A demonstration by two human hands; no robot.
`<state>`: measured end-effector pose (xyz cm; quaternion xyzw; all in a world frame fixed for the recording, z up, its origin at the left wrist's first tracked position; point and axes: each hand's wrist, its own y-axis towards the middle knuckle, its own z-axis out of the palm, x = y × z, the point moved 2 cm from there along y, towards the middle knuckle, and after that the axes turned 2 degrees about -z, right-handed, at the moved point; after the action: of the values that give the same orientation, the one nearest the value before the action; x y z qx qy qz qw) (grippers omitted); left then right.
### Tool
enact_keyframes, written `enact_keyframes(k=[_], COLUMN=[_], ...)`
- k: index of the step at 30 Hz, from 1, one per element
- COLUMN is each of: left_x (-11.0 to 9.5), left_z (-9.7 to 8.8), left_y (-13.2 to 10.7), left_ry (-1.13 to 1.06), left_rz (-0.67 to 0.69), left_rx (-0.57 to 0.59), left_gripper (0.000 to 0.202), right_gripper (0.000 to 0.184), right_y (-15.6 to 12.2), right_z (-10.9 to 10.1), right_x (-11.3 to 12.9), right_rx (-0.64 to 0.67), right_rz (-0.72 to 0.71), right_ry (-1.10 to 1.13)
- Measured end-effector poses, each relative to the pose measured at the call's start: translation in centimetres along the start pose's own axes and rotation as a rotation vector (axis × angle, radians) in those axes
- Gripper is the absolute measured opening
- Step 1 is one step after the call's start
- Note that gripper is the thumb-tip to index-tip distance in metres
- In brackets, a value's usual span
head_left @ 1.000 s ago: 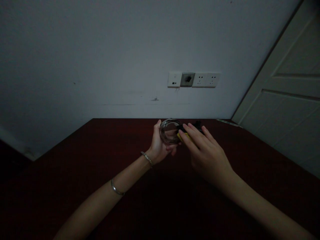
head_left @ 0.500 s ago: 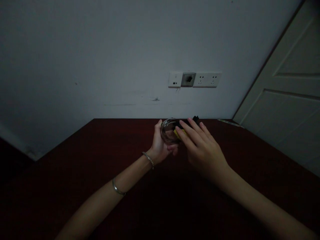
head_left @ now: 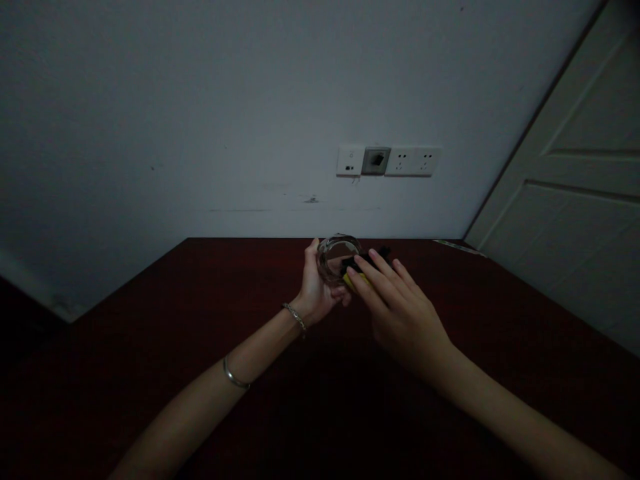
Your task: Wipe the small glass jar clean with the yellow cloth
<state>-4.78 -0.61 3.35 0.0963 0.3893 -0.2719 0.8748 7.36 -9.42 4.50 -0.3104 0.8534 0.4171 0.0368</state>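
Note:
My left hand (head_left: 316, 288) is curled around the side of a round, clear glass vessel (head_left: 330, 260), thumb up along its left edge. The vessel is tilted with its round rim facing me; whether it is a bowl, jar or ashtray I cannot tell. My right hand (head_left: 403, 303) presses a soft-looking black and yellow piece (head_left: 355, 281), perhaps a cloth or sponge, against the right side of the rim. Its fingers lie over the piece and hide most of it. Both hands are above the dark red table (head_left: 240, 280).
Behind the table stands a pale wall (head_left: 240, 107) with a row of sockets (head_left: 409, 162) and a grey switch plate (head_left: 376, 161). A panelled door (head_left: 575, 173) is on the right. A thin pale strip (head_left: 457, 247) lies at the table's back right edge. The light is dim.
My right hand has shifted slightly down and left with the black and yellow piece. More of the glass rim shows now. My left hand has moved only a little left.

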Motion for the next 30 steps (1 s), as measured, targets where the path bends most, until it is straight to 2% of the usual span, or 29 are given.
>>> enact_keyframes(k=[7,12,16,19,22,25,30], left_x=[-0.3,-1.3,-2.1,-2.2,-2.3,-2.5,-2.5], left_z=[0.2,-0.7,-1.6,-2.2,-2.5,-2.9,-3.9], left_y=[-0.1,0.4,0.8,0.9,0.9,0.9,1.1], left_ry=[0.126,0.231,0.323,0.387,0.472,0.643,1.156], left_rz=[0.007,0.081,0.134,0.172,0.216,0.238,0.336], left_rx=[0.03,0.054,0.097,0.089,0.097,0.11,0.065], left_gripper=[0.075,0.077,0.071,0.07,0.065,0.058,0.073], right_gripper=[0.054,0.056,0.054,0.055,0.056,0.057,0.059], right_y=[-1.2,-3.3,-4.5,-5.0,-5.2,-5.4,-5.8], right_z=[-0.1,1.9,4.0,5.3,6.6,7.9,10.0], right_x=[-2.1,-4.5,-5.5,-5.8,-5.9,-5.8,-5.4], right_rx=[-0.009,-0.037,0.075,0.18,0.233,0.255,0.286], right_rz=[0.049,0.182,0.223,0.264,0.276,0.255,0.235], right_ry=[-0.008,0.09,0.125,0.156,0.174,0.184,0.192])
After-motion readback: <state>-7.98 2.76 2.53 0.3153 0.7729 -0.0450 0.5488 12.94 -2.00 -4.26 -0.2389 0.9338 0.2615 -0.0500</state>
